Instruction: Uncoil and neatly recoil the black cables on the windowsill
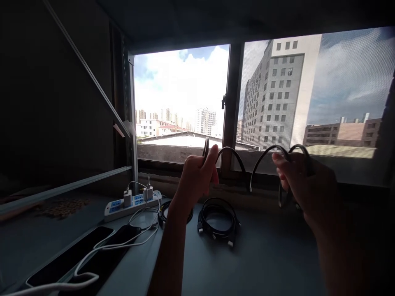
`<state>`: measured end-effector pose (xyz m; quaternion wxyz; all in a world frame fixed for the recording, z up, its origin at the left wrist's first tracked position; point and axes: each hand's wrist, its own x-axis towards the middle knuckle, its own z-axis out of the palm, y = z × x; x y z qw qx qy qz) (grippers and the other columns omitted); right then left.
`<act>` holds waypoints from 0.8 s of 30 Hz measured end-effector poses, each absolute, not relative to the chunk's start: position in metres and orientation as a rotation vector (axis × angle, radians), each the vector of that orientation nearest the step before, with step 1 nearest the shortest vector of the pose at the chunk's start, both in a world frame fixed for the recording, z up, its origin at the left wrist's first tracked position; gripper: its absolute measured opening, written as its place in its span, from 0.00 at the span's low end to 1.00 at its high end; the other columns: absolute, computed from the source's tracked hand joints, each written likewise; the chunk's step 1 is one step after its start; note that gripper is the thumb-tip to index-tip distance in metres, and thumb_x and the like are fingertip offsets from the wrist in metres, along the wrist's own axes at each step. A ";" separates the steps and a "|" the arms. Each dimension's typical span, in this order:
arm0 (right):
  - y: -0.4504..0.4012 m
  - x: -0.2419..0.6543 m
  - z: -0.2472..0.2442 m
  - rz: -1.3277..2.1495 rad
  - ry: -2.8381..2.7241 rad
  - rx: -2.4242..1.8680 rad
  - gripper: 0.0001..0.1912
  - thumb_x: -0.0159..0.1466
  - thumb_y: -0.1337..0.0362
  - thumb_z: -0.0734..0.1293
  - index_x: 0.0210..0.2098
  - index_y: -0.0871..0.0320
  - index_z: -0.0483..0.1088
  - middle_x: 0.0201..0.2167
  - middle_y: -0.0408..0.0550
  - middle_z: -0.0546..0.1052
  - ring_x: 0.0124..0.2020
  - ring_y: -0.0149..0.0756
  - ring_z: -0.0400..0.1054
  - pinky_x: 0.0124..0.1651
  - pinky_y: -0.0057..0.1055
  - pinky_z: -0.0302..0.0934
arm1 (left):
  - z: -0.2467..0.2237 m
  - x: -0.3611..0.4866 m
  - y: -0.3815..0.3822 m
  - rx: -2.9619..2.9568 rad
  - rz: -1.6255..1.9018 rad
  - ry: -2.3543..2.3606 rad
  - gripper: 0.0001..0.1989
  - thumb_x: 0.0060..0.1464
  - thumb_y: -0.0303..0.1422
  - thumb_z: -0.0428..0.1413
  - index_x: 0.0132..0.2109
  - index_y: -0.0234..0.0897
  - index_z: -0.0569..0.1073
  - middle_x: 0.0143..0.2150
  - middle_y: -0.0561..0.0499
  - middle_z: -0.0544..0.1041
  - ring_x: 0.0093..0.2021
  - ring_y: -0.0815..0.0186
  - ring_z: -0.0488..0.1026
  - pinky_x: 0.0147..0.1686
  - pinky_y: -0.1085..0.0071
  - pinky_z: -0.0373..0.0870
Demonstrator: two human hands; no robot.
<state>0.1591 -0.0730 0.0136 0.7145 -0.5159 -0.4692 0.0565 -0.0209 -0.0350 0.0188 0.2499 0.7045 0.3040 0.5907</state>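
My left hand (197, 174) is raised in front of the window, its fingers closed on a black cable (230, 149). One stretch of cable stands up behind the thumb, and another arcs to the right and hangs down. To the right, my right hand (304, 179) pinches loops of black cable (268, 149). A light-coloured tip (251, 189) hangs at the end of its left arc. Whether both hands hold the same cable, I cannot tell. Below, on the table, lies a coiled black cable (216, 234) with pale-tipped plugs. My left forearm partly covers another black coil (163, 211).
A white power strip (111, 210) with blue sockets carries two white chargers. White cords (108, 247) run across two dark, flat, phone-like devices (74, 253) at the left. Metal frame bars (134, 123) stand beside the window. Small brown pieces (66, 207) lie at far left.
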 end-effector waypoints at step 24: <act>-0.061 0.171 0.002 -0.211 -1.656 -1.072 0.22 0.51 0.51 0.69 0.17 0.57 0.56 0.15 0.38 0.63 0.16 0.23 0.53 0.19 0.22 0.50 | 0.007 -0.004 -0.001 1.750 1.450 0.929 0.15 0.51 0.39 0.56 0.29 0.30 0.76 0.12 0.53 0.68 0.16 0.73 0.68 0.17 0.81 0.60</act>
